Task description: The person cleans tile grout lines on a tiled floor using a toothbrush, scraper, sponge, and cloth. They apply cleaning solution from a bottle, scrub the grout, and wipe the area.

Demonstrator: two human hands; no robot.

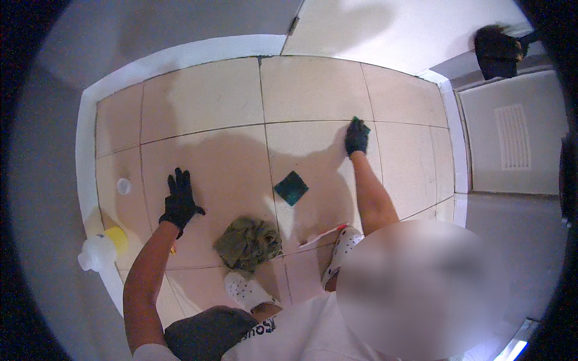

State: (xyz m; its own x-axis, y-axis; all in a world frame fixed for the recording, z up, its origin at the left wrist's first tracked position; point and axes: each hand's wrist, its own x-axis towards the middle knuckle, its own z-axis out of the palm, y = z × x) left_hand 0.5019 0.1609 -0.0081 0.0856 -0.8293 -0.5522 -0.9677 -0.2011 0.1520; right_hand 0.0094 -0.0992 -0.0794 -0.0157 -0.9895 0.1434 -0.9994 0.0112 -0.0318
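My left hand (181,201), in a black glove, rests flat on the tiled floor with its fingers spread and nothing in them. Farther off on the right, my right hand (357,138), gloved in black too, presses a green scouring pad (366,129) on a tile; the pad's edge shows beside the fingers. A second dark green scouring pad (291,188) lies flat between my hands. Near my feet is a crumpled olive cloth (247,243). To the left of my left hand sits a small round white cap or cup (123,186).
At the left wall stands a white container (99,251) beside a yellow round thing (118,239). A thin white-and-red stick-like thing (323,234) lies near my white clogs (346,246). A white door (355,30) borders the far side; a dark object (497,53) is at upper right.
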